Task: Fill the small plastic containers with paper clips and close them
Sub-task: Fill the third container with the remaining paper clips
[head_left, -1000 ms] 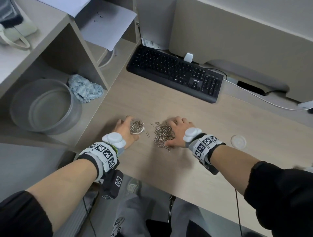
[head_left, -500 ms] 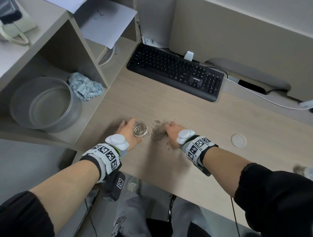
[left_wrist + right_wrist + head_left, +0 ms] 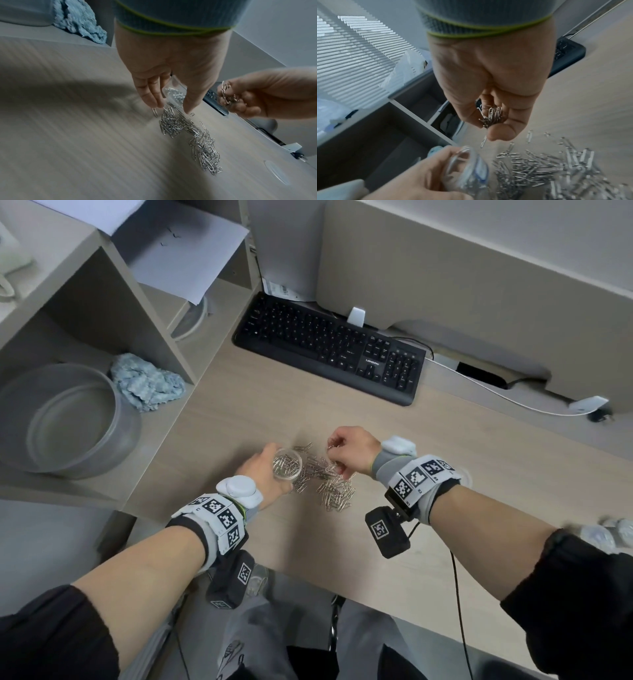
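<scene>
A small clear round container (image 3: 287,466) partly filled with paper clips stands on the desk, and my left hand (image 3: 265,472) curls round its side. The same container (image 3: 467,171) shows at the bottom of the right wrist view. A loose pile of silver paper clips (image 3: 330,486) lies on the desk just right of it, also seen as the pile (image 3: 193,134) in the left wrist view. My right hand (image 3: 349,451) is raised above the pile and grips a bunch of clips (image 3: 491,116) in its curled fingers. One clip dangles below the thumb.
A clear round lid (image 3: 277,172) lies on the desk to the right. A black keyboard (image 3: 330,347) sits behind the hands with a white cable (image 3: 496,393). On the left shelf stand a grey bowl (image 3: 68,419) and a blue cloth (image 3: 145,383).
My right hand has lifted off the pile with a bunch of clips gripped in it. The left hand stays on the container, which has shifted slightly right.
</scene>
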Demonstrator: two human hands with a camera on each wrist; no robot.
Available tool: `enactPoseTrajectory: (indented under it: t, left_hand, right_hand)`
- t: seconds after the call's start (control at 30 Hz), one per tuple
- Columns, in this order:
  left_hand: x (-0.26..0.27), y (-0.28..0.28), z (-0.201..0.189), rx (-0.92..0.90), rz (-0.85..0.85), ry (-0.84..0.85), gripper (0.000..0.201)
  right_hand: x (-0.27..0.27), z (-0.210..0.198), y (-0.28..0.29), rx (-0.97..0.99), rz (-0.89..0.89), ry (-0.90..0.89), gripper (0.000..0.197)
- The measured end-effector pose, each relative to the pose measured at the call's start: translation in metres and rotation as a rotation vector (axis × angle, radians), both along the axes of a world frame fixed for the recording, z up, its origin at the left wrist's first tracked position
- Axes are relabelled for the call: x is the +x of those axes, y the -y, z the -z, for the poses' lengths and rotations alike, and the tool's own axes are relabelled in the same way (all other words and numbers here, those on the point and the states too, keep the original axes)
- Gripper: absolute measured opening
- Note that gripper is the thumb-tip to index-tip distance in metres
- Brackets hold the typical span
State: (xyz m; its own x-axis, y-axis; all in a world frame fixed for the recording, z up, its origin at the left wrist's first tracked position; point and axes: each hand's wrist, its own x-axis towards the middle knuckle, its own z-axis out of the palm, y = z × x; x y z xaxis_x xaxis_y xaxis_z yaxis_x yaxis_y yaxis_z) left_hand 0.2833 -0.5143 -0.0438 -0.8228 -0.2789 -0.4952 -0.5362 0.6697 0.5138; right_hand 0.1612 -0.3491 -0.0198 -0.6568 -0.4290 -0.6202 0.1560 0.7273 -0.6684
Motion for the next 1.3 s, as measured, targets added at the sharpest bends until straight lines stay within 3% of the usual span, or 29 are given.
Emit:
enactPoseTrajectory:
  t: [0.2, 0.4, 0.57, 0.73, 0.93, 1.1, 1.2, 1.3]
  left_hand:
    - [-0.008, -0.013, -0.002, -0.007, 0.031, -0.019, 0.069]
    - [-0.012, -0.016, -0.003, 0.013, 0.020, -0.038, 0.069]
    - [-0.014, -0.015, -0.002, 0.031, 0.010, -0.058, 0.063]
    - [-0.014, -0.013, -0.001, 0.024, 0.000, -0.088, 0.058]
    - [-0.014, -0.010, -0.003, 0.040, -0.011, -0.106, 0.060]
    - [-0.011, -0.005, -0.001, 0.034, -0.014, -0.125, 0.072]
    - [-0.008, 0.001, 0.002, 0.022, -0.020, -0.105, 0.068]
    - [-0.003, 0.008, 0.003, 0.021, -0.035, -0.093, 0.064]
  right_hand:
    - [0.009, -0.021, 0.020, -0.098, -0.058, 0.002, 0.013]
    - [0.016, -0.025, 0.031, -0.017, -0.262, -0.196, 0.012]
    - [0.018, -0.037, 0.033, 0.034, -0.423, -0.309, 0.023]
    - [0.016, -0.044, 0.033, 0.019, -0.463, -0.356, 0.028]
    - [0.015, -0.029, 0.037, -0.107, -0.304, -0.207, 0.025]
    - [0.006, -0.026, 0.035, -0.157, -0.141, -0.141, 0.024]
    - [-0.009, -0.015, 0.017, -0.046, -0.056, -0.153, 0.027]
    - [-0.017, 0.004, -0.008, 0.231, -0.142, -0.254, 0.021]
